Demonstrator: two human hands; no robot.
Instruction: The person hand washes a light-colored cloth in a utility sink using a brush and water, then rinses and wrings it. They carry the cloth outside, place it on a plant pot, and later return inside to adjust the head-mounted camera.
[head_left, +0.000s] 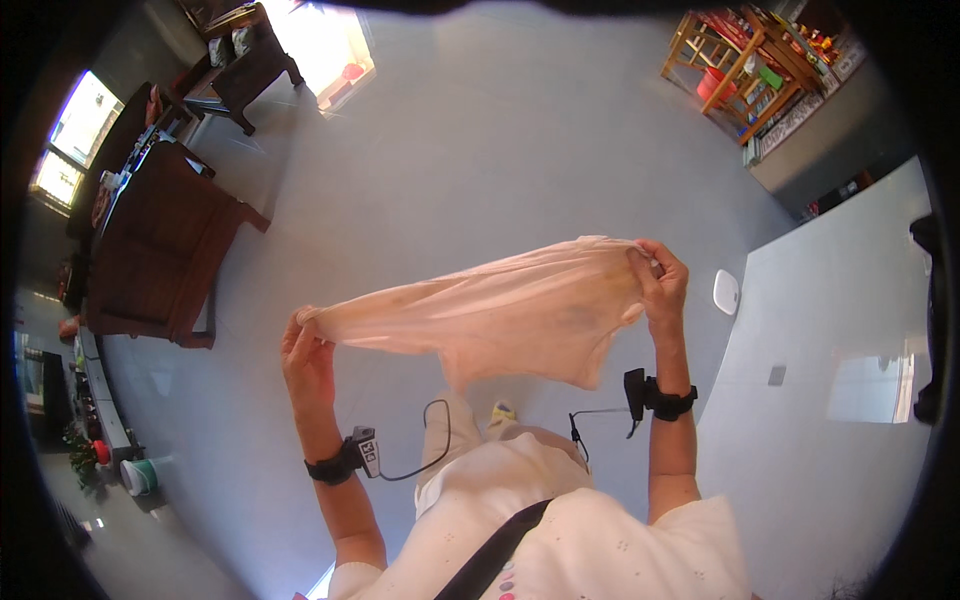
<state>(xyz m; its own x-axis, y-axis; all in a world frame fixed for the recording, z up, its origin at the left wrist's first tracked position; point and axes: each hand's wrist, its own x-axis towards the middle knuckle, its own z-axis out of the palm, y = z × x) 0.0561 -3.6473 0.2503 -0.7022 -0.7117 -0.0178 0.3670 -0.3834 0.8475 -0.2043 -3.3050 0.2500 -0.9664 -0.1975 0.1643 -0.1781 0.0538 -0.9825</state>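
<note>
A thin pale pink cloth garment (517, 315) is stretched in the air between my two hands, in front of my body. My left hand (309, 360) pinches its gathered left end between thumb and fingers. At the upper right corner, my right hand (661, 281) grips the other end, with the fingers partly hidden by the fabric. The lower edge hangs loose, and darker patches show toward the right side. Each wrist wears a black strap with a small device and a cable.
Dark wooden furniture (157, 247) stands at the left, with a dark wooden bench (251, 67) behind. A wooden stand (750, 67) with a red bucket (715, 86) is at the upper right. A white disc-like object (725, 292) lies near the right wall. A green-and-white bucket (139, 477) is lower left.
</note>
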